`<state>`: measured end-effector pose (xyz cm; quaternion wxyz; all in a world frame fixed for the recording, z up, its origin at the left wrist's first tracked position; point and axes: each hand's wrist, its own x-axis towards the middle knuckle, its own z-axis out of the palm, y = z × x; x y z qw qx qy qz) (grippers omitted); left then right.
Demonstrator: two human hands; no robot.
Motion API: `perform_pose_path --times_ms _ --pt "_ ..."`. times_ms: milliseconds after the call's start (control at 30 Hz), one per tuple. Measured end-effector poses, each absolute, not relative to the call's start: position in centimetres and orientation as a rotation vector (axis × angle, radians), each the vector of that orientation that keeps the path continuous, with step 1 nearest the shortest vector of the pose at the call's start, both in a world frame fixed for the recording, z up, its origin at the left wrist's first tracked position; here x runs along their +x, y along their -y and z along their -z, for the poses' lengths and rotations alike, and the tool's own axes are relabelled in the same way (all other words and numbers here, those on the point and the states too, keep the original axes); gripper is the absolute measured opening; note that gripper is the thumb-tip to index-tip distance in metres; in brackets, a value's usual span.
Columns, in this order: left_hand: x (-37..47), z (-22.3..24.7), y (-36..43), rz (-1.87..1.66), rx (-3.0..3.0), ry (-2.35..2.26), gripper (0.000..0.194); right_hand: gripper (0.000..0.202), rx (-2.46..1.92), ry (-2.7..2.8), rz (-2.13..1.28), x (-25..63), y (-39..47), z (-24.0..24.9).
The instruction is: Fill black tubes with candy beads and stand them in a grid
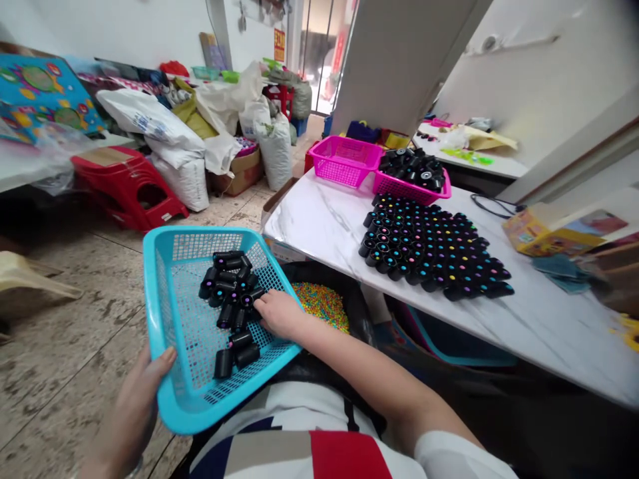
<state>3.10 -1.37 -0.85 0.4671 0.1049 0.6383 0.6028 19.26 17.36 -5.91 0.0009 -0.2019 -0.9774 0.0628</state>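
Note:
A blue plastic basket (170,313) rests tilted on my lap with several black cylinders (229,293) lying loose in it. My left hand (134,412) grips the basket's near left rim, thumb over the edge. My right hand (279,313) reaches inside the basket, fingers curled at the black cylinders; whether it holds one is hidden. On the white marble table (319,219) stands a packed block of upright black cylinders (429,249) with coloured dots on top.
A pile of small coloured beads (322,303) lies in a dark bag beside the basket. Two pink baskets (344,159) sit at the table's far end, one filled with black pieces (414,169). A yellow box (544,233) lies at right. Red stools (130,186) and sacks crowd the floor.

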Motion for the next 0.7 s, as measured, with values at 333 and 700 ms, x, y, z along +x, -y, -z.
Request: perform_pose_path --times_ms 333,700 --pt "0.7 -0.3 1.9 -1.532 -0.079 -1.679 0.062 0.038 -0.876 2.063 -1.25 31.7 -18.2 5.6" --pt "1.7 -1.2 1.2 -1.487 -0.14 -1.688 0.082 0.025 -1.494 2.595 -0.565 32.7 -21.7 10.3"
